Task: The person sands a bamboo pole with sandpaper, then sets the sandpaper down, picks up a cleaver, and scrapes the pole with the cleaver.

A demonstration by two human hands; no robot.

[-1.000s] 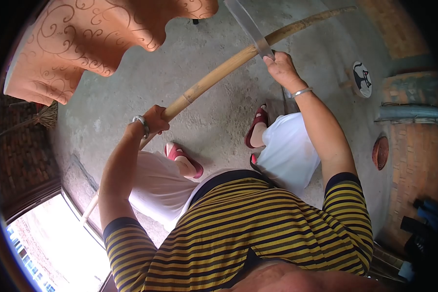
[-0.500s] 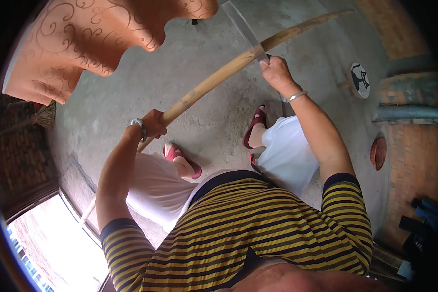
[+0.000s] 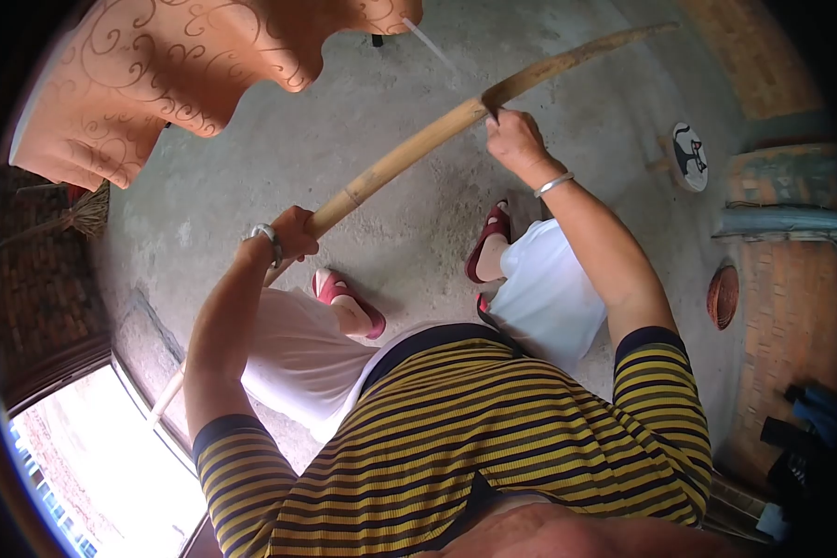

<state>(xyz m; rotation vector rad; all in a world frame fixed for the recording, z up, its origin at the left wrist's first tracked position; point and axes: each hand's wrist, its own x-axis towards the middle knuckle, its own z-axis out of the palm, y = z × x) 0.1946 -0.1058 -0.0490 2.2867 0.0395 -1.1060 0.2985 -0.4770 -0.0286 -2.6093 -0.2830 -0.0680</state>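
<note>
A long, slightly curved bamboo pole [image 3: 409,160] runs slantwise from the lower left to the upper right. My left hand [image 3: 294,233] is wrapped round its lower part, with a bracelet at the wrist. Near the pole's upper half, my right hand [image 3: 515,139] is closed on the end of a flat blade. That blade [image 3: 428,44] is seen nearly edge-on, as a thin pale streak, with a dark part against the pole by my fingers. The pole's lower end passes behind my left arm and shows again near the bright doorway.
An orange patterned cloth [image 3: 172,65] hangs at the upper left. A broom [image 3: 87,213] stands by the brick wall. On the right are a round stool with a cat picture [image 3: 690,156] and a woven basket [image 3: 723,298]. My feet stand on the concrete floor [image 3: 409,251].
My right hand has moved slightly left and down, and the blade has turned from its flat face to nearly edge-on. My left hand still grips the pole.
</note>
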